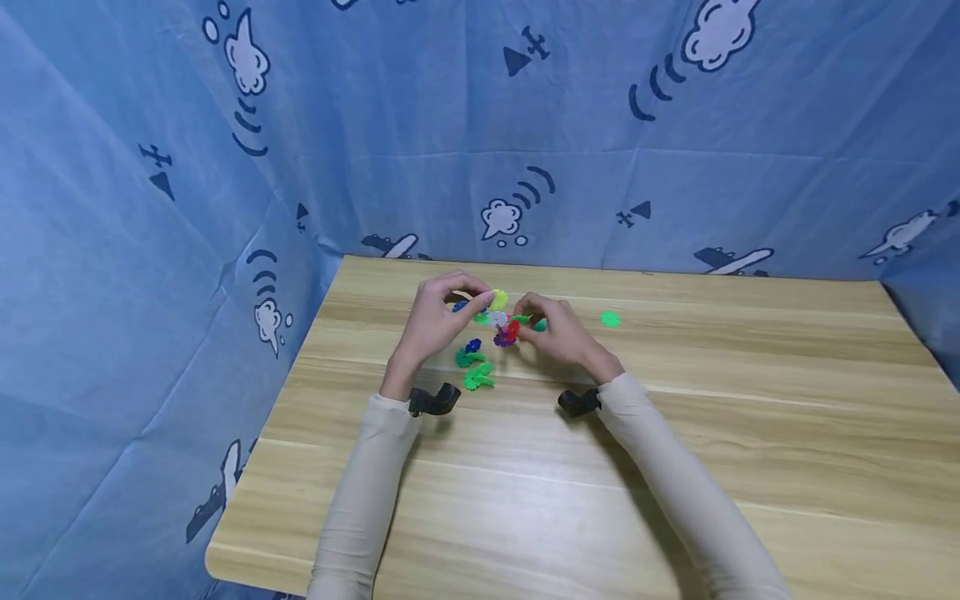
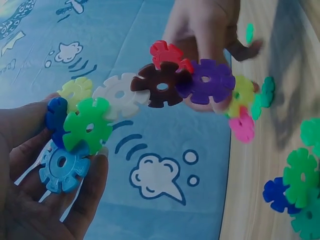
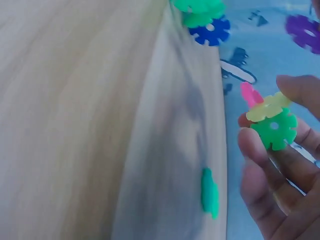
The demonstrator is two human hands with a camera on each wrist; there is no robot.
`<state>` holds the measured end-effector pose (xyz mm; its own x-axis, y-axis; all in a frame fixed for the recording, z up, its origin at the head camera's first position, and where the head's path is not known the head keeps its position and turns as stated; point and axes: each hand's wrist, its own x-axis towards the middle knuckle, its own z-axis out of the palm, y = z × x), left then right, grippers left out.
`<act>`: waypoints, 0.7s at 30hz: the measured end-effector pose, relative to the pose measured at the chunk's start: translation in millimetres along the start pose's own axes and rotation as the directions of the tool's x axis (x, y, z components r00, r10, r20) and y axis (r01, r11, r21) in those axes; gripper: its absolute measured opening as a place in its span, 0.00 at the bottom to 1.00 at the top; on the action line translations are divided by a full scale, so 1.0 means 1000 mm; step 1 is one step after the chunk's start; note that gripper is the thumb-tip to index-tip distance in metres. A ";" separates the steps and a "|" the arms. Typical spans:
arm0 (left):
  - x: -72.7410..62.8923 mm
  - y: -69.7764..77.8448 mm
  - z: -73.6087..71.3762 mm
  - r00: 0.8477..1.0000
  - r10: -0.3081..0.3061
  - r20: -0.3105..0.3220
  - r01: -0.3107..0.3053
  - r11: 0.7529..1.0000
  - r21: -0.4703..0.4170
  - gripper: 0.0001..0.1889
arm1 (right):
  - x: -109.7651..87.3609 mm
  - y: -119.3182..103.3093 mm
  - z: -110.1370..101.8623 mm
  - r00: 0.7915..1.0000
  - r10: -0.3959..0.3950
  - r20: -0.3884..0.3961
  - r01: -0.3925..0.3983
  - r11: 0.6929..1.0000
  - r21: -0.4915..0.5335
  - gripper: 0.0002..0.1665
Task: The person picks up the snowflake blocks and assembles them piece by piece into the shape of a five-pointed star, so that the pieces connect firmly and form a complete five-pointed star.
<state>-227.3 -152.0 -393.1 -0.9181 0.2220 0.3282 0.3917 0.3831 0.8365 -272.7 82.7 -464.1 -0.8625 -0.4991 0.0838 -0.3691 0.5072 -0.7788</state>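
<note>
My left hand [image 1: 438,315] grips a chain of slotted plastic discs by its left end. In the left wrist view, a light blue disc [image 2: 62,162], a green disc [image 2: 89,125] and a yellow disc [image 2: 76,93] lie at the fingers. From there a white disc [image 2: 121,95], a brown disc [image 2: 160,86], a red disc [image 2: 167,54] and a purple disc [image 2: 212,80] run towards my right hand [image 1: 562,335]. Between its thumb and fingers, that hand pinches a small joined piece: a green disc [image 3: 275,131], a yellow disc [image 3: 267,107] and a pink disc [image 3: 251,94].
Joined green discs [image 1: 477,377] and a dark blue disc [image 1: 473,344] lie on the wooden table [image 1: 510,517], nearer than the hands. A single green disc [image 1: 611,318] lies to the right. A blue patterned curtain [image 1: 420,108] hangs behind the table.
</note>
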 end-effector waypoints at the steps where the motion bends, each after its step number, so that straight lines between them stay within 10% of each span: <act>1: 0.000 0.000 0.001 1.000 -0.002 0.005 0.002 1.000 0.002 0.09 | -0.002 0.001 -0.003 1.000 0.002 -0.012 -0.002 1.000 0.010 0.11; 21: 0.000 0.004 0.015 0.998 -0.001 0.060 0.001 1.000 0.015 0.09 | -0.036 0.002 -0.036 0.973 0.128 -0.195 -0.102 0.985 0.138 0.19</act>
<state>-224.5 -137.2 -396.4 -0.9134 0.2752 0.3000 0.3920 0.3964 0.8302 -254.8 127.1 -446.0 -0.9533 -0.2838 0.1030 -0.2281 0.4535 -0.8616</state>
